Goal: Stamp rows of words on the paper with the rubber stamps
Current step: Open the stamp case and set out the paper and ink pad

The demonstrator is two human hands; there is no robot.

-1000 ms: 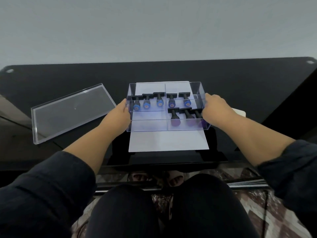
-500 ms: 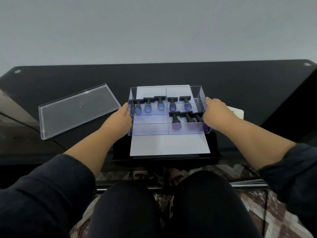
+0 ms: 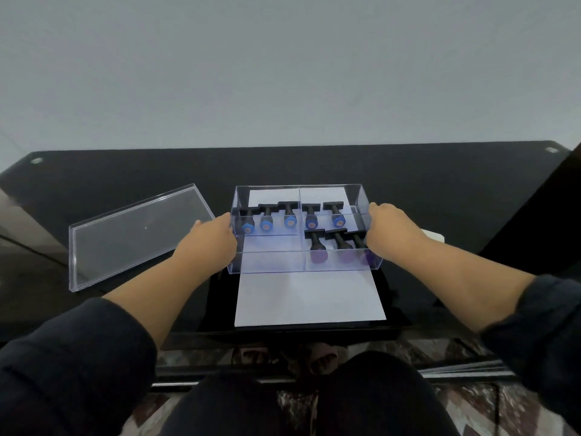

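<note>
Compared with half a second ago, the clear box [image 3: 270, 262] sits slightly farther up the white paper [image 3: 309, 298], exposing more of the sheet's near part. Left hand [image 3: 209, 243] and right hand [image 3: 391, 229] grip its two ends, fingers wrapped round the walls. Rubber stamps [image 3: 289, 215] lie in its compartments. The clear lid [image 3: 138, 234] rests apart on the black table [image 3: 440, 184], left of the box.

Left hand [image 3: 209, 243] and right hand [image 3: 391, 229] grip opposite ends of clear stamp box [image 3: 273, 262] over white paper [image 3: 309, 297]. Lid [image 3: 138, 234] lies left on bench [image 3: 440, 184].
</note>
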